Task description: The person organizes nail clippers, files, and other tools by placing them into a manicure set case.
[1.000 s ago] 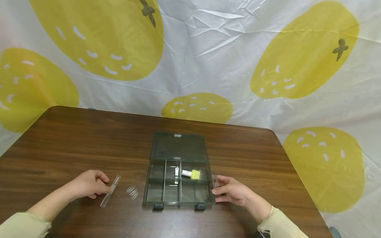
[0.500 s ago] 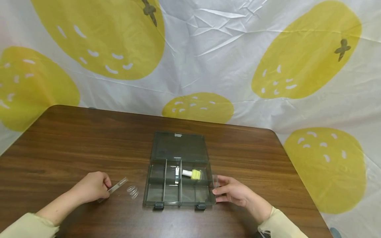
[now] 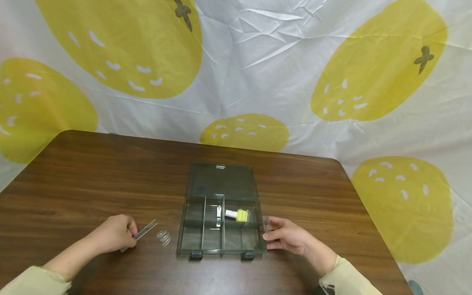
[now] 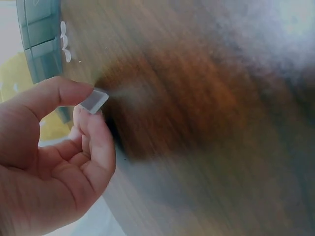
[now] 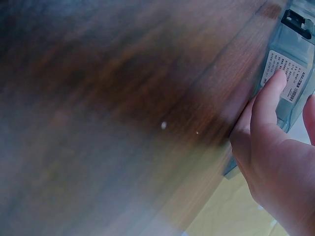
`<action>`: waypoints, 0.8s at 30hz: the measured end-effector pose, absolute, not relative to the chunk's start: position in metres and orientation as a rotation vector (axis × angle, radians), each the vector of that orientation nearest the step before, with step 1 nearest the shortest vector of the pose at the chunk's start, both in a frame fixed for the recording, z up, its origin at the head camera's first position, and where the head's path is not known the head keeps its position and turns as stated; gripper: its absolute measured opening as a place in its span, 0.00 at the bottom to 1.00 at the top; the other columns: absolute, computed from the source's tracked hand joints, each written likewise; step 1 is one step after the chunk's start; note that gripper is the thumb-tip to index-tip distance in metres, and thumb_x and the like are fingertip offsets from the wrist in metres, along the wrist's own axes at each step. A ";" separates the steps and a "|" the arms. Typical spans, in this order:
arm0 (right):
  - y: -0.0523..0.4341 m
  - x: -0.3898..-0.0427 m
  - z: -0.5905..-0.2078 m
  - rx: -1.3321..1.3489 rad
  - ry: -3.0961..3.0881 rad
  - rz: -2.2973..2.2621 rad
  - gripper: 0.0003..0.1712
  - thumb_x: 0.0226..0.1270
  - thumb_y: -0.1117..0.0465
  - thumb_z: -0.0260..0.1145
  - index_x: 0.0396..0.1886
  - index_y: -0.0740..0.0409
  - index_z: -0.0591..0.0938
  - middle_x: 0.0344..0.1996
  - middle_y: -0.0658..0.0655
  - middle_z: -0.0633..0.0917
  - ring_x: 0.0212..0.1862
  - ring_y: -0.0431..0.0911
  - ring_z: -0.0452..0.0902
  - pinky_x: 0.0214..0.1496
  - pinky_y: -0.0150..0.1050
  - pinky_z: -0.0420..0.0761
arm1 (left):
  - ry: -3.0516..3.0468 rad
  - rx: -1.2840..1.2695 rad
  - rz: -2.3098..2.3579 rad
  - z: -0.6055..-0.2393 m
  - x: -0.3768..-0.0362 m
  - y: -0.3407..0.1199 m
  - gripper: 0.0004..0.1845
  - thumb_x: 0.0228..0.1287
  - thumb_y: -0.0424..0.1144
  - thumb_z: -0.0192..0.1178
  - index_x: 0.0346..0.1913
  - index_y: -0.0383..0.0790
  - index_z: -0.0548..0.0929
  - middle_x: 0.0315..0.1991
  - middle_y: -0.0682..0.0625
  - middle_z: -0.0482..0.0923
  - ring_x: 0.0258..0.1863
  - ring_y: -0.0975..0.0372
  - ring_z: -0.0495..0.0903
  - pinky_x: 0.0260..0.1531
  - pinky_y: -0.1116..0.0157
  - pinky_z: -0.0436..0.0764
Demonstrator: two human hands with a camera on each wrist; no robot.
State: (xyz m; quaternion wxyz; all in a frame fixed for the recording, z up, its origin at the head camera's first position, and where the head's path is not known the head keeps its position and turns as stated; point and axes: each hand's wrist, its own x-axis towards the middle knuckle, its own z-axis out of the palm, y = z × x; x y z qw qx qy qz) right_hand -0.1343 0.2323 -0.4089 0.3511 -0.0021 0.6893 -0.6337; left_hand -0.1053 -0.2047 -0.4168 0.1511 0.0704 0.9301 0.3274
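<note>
Lying open on the table (image 3: 92, 172), near the front edge: the box (image 3: 221, 227), lid flat toward the far side. Holding so far only a clip (image 3: 219, 216) in a far middle cell and a yellow piece (image 3: 241, 215) just right of it; other cells empty, so sorting judged as about half done. Steadying the box's right wall: right hand (image 3: 289, 237), fingers nearly straight. Pinching a strip (image 3: 141, 232) left of the box: left hand (image 3: 112, 234), thumb and fingers curled. Waiting between strip and box: a spring (image 3: 164, 237).
</note>
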 end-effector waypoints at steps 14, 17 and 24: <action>0.231 -0.135 -0.408 -0.005 1.768 -1.645 0.43 0.60 0.72 0.60 0.68 0.77 0.47 0.52 0.61 0.70 0.42 0.42 0.74 0.46 0.38 0.81 | 2.258 0.280 1.326 -0.417 -0.115 -0.241 0.16 0.61 0.35 0.58 0.45 0.24 0.77 0.33 0.48 0.79 0.31 0.65 0.76 0.32 0.67 0.79; 0.231 -0.135 -0.407 -0.005 1.765 -1.647 0.43 0.60 0.72 0.60 0.69 0.77 0.47 0.52 0.61 0.70 0.42 0.41 0.75 0.45 0.38 0.80 | 2.224 0.250 1.347 -0.414 -0.118 -0.243 0.18 0.63 0.37 0.57 0.48 0.23 0.76 0.34 0.49 0.79 0.33 0.66 0.76 0.33 0.68 0.78; 0.232 -0.135 -0.407 -0.004 1.762 -1.648 0.43 0.61 0.72 0.59 0.69 0.77 0.46 0.51 0.59 0.71 0.42 0.41 0.75 0.45 0.37 0.80 | 2.127 0.242 1.419 -0.409 -0.126 -0.240 0.21 0.65 0.39 0.56 0.51 0.22 0.74 0.37 0.50 0.79 0.35 0.66 0.76 0.36 0.68 0.78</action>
